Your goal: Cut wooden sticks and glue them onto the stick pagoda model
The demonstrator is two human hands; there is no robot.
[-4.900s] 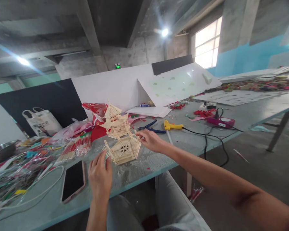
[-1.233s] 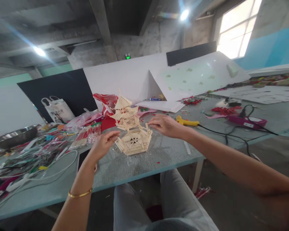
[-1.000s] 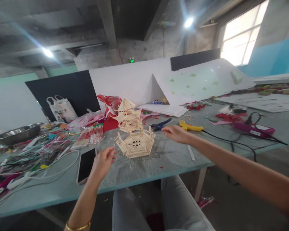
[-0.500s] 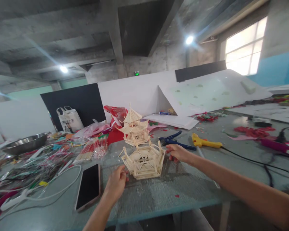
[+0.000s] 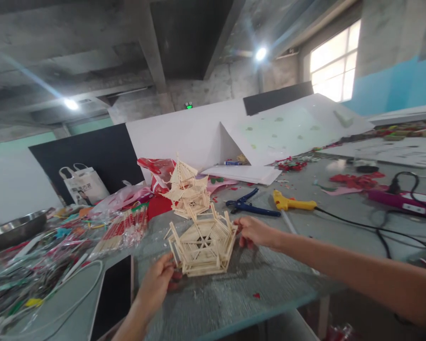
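A hexagonal base built of thin wooden sticks (image 5: pixel 209 251), with short posts round its rim, sits on the table in front of me. My left hand (image 5: pixel 159 280) is at its near left side, fingers curled against the edge and partly hidden there. On the opposite side, the fingertips of my right hand (image 5: pixel 253 231) pinch the right edge. Behind the base stands a tiered pagoda-like stick model (image 5: pixel 188 189) with a pointed roof.
Blue-handled cutters (image 5: pixel 253 207) and a yellow glue gun (image 5: pixel 293 202) with a black cord lie to the right. A phone (image 5: pixel 113 296), bundled sticks (image 5: pixel 122 229) and a metal bowl (image 5: pixel 17 229) are on the left. The table's front edge (image 5: pixel 259 317) is close.
Both hands have closed in on the base; the right fingertips now touch its edge. The camera view has shifted, so the scene sits further left.
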